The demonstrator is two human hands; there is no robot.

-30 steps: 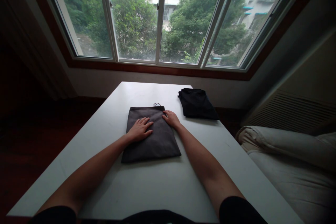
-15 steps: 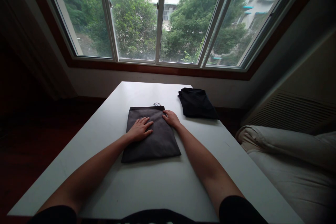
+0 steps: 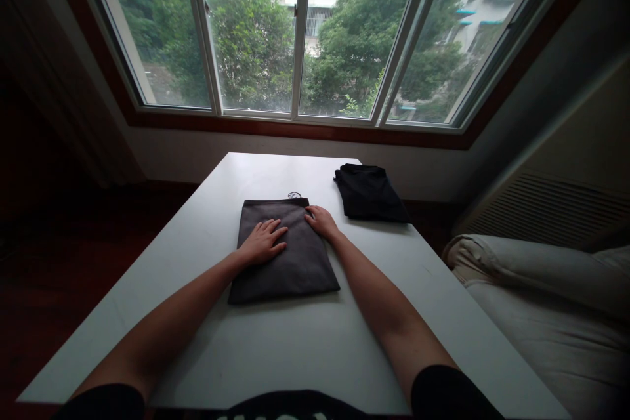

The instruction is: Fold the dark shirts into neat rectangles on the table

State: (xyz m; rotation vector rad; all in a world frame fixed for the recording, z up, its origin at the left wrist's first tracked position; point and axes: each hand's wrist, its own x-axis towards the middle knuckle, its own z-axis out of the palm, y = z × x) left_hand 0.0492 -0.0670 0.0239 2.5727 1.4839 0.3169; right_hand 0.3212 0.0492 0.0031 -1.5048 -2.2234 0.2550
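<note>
A folded dark grey garment [image 3: 290,266] lies in the middle of the white table [image 3: 275,348]. My left hand [image 3: 262,242] rests flat on its upper middle, fingers stretched out and slightly apart. At the garment's upper right corner my right hand [image 3: 321,221] lies palm down, its fingers extended along the edge. Neither hand grips anything. A thin dark cord or tag [image 3: 294,195] pokes out at the garment's far edge.
A second folded black garment [image 3: 370,193] sits at the table's far right corner. A wide window [image 3: 300,33] runs behind the table. A pale cushioned sofa or bed [image 3: 541,302] stands close on the right. Dark floor lies to the left.
</note>
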